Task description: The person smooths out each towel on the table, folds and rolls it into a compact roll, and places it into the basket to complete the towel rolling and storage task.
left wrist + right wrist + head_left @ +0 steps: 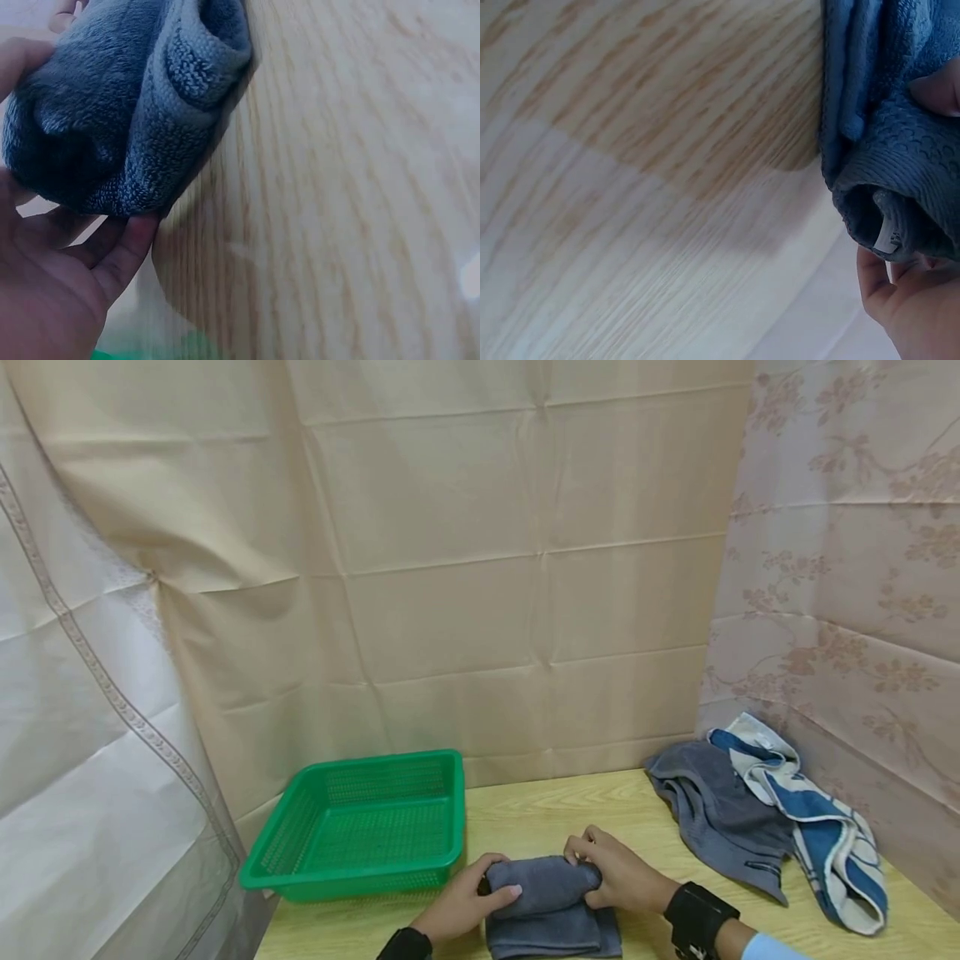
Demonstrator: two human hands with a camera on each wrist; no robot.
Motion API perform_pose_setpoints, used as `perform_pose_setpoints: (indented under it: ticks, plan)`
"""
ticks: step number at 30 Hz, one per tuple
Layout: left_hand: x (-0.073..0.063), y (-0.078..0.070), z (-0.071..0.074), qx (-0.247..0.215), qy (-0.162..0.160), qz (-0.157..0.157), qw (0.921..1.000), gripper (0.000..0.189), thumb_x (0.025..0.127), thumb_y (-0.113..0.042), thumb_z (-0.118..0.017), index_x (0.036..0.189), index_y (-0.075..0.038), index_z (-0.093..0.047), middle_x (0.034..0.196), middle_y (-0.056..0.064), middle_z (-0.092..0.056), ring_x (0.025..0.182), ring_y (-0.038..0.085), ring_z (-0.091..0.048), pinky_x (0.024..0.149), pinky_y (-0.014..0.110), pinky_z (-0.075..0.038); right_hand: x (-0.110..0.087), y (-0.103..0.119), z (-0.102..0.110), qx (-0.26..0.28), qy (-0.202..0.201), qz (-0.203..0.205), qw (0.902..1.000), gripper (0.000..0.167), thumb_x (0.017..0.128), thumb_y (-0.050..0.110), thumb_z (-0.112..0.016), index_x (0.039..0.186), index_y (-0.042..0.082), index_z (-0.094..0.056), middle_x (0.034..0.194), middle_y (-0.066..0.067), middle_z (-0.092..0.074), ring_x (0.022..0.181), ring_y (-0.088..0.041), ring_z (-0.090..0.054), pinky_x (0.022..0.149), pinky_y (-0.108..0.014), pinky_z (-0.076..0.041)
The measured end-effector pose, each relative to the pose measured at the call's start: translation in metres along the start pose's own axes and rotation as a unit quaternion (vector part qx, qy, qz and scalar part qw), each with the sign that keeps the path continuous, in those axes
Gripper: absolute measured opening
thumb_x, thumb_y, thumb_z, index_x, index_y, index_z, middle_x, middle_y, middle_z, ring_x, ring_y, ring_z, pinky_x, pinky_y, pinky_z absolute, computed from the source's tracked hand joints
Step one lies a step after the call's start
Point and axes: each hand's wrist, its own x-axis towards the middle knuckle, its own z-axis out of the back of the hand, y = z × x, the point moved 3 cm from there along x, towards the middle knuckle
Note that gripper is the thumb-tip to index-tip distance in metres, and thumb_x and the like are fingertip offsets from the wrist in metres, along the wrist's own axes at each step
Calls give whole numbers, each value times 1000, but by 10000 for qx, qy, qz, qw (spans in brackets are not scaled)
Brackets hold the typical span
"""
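Observation:
A grey-blue towel (pixel 543 889) lies on the table in front of the person, its far part rolled up and its near part folded flat. At the roll's left end, the left hand (pixel 468 900) grips it with the thumb on top and the fingers behind. The right hand (pixel 618 872) holds the right end, its thumb on the near side and its fingers over the far side. In the left wrist view, the towel (pixel 112 97) shows looped pile and a folded edge. A small white label (pixel 888 236) pokes from the roll's open end in the right wrist view.
A green plastic basket (pixel 352 881) stands on the table to the left, with nothing in it. At the right lie a crumpled grey cloth (pixel 723 814) and a blue-and-white patterned towel (pixel 817 810) overlapping it. A beige curtain (pixel 495 593) hangs behind the wooden table (pixel 525 810).

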Motion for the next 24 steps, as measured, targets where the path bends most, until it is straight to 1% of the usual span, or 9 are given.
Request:
perform_pose_setpoints:
  ticks: [3,6,12,14,16,18,19,21,24]
  plan:
    - [0,0,0,-85,98,16,9999,52,98,-42,-71,141,-19,-55,125,2,-62,104,18,-64,82,40,-53,-1,2,-1,-237,-70,168,9996,52,69,4,-84,97,32,-50,95,3,-44,83,-13,-44,67,-29,-36]
    - [-1,0,1,-142,158,-37,9998,50,97,-41,-73,139,-20,-57,121,1,-64,100,17,-64,80,38,-53,-3,4,-2,-466,-113,245,9986,52,68,6,-84,96,32,-48,95,7,-45,85,-13,-43,68,-32,-35]
    - [-2,2,1,31,59,-76,9999,48,93,-43,-77,134,-25,-61,116,-4,-64,94,15,-63,77,36,-52,-7,7,-2,-873,-279,403,9950,54,68,9,-85,98,34,-49,99,13,-46,89,-13,-42,72,-34,-34]
    - [-2,2,1,56,20,-95,9999,48,92,-42,-78,134,-25,-61,118,-4,-63,95,15,-63,77,37,-52,-9,5,-1,-800,-275,425,9955,52,72,12,-86,101,36,-50,101,15,-49,90,-11,-42,73,-33,-35]
    - [-2,2,1,65,-2,-133,9999,48,93,-40,-78,134,-24,-60,120,-3,-63,95,16,-62,77,37,-52,-11,3,2,-424,-151,403,9982,44,82,21,-85,106,36,-52,103,15,-53,91,-11,-44,74,-32,-35]
    - [-2,3,1,90,-22,-147,9998,48,93,-40,-78,135,-24,-60,122,-3,-62,94,16,-62,76,37,-52,-13,-1,5,420,134,269,9987,29,93,28,-78,112,31,-56,108,10,-58,92,-13,-50,75,-32,-40]
    - [-2,4,1,89,-29,-152,9998,48,93,-40,-78,135,-25,-60,123,-2,-61,94,16,-61,76,37,-51,-14,-3,7,911,292,155,9953,23,98,30,-72,117,27,-58,112,6,-60,95,-15,-53,77,-33,-42]
    - [-2,5,2,94,-29,-188,9998,48,93,-41,-77,134,-25,-60,124,-2,-61,94,16,-61,75,36,-51,-16,-8,10,1759,524,-178,9828,28,106,34,-60,128,18,-60,123,-4,-62,106,-22,-59,84,-36,-48]
    - [-1,5,3,94,-12,-264,9996,46,93,-41,-77,133,-26,-60,125,-3,-60,95,16,-60,75,35,-50,-19,-17,13,2416,717,-852,9640,43,110,36,-50,144,10,-55,140,-14,-56,124,-32,-57,97,-47,-49]
